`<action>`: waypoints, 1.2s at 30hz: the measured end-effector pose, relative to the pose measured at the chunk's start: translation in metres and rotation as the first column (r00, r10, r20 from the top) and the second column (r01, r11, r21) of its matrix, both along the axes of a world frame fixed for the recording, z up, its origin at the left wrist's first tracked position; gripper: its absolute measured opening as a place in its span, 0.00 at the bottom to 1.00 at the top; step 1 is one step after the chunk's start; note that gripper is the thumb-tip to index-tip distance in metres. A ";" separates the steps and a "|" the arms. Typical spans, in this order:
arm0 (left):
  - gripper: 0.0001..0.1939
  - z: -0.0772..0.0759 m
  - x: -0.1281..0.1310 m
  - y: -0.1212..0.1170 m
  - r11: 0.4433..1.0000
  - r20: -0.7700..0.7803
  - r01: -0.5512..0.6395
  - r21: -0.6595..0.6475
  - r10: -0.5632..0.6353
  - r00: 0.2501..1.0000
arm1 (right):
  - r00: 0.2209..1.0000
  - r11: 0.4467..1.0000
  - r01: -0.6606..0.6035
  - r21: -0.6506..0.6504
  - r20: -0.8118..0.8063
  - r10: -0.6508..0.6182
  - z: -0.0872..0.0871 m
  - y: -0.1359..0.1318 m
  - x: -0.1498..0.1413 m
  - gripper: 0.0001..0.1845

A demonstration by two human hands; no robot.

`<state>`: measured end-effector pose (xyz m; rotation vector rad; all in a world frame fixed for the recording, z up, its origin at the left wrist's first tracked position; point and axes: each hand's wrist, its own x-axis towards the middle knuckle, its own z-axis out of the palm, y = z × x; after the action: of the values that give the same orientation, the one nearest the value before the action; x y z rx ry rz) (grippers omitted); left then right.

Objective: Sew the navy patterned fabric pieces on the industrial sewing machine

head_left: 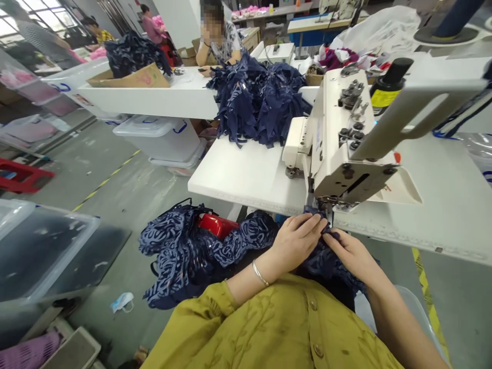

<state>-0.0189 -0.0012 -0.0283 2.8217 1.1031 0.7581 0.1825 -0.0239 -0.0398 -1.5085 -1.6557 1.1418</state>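
Observation:
Under the presser foot area of a white sewing machine (334, 138) lies the edge of a dark navy patterned bra (317, 253). My left hand (298, 241), with a silver bangle on its wrist, has its fingers pressed together over the fabric right in front of the needle. On the other side my right hand (349, 251) pinches the bra's edge between thumb and fingers. The rest of the piece hangs down to my lap, partly hidden by my hands. More navy patterned bras (184, 251) are heaped at my left, beside a shiny red object (217, 225).
A large pile of navy bra pieces (257, 97) lies on the table (238, 169) behind the machine. Lidded plastic bins (161, 138) stand underneath. A black thread cone (395, 77) is at the right. Across the table a person (226, 46) sits; others work farther back.

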 end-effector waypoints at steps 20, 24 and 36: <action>0.33 -0.030 -0.140 -0.007 0.521 -0.385 -0.853 -0.039 0.779 0.494 | 0.986 1.000 -0.020 0.002 0.164 0.020 -0.100 0.007 0.000 0.18; 0.36 -0.087 -0.133 -0.024 0.501 -0.618 -0.853 -0.144 0.628 0.473 | 0.783 0.993 -0.055 0.103 0.622 -0.021 -0.144 0.002 0.010 0.15; 0.20 -0.117 -0.043 0.008 0.672 -0.296 -0.322 -0.667 0.157 0.942 | 0.975 0.980 -0.122 0.154 0.203 0.090 -0.146 -0.028 0.018 0.18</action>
<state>-0.0618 0.0072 -0.1450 2.1303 1.4282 -0.0291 0.2009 -0.0521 -0.1858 -1.4783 -1.9339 0.9068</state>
